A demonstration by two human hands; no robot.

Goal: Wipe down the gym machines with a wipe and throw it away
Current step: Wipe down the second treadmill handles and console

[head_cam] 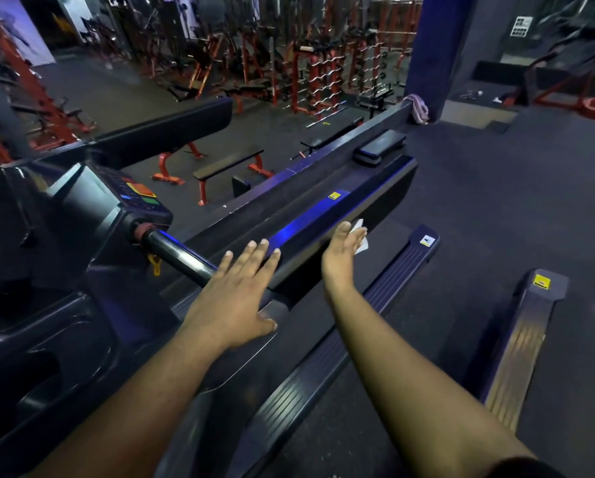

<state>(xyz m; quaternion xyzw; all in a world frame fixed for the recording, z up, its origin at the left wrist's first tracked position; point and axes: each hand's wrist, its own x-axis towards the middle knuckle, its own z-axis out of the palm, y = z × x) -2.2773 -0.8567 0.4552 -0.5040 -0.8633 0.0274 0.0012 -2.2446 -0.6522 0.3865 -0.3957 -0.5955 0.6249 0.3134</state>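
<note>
Right hand (pixel 345 248) holds the wipe (pixel 361 236) out past the right edge of the treadmill (pixel 323 215) side rail. The wipe sits under the fingers, white corners showing beyond them; whether it's pressed on the rail or just off it, I can't quite tell, the view's blurred there. Left hand (pixel 237 288) is flat, fingers straight, resting on the near end of the same rail next to the handlebar (pixel 178 253); it grips nothing.

Status, as a judgement: mid-wipe on this rail. The console (pixel 130 198), handlebar and the foot rail (pixel 375 305) to the right show no sign either way of being done. Second machine (pixel 517 343) at far right looks untouched.

Left to do: finish this machine, cover the others, bin the wipe. No bin in view.
</note>
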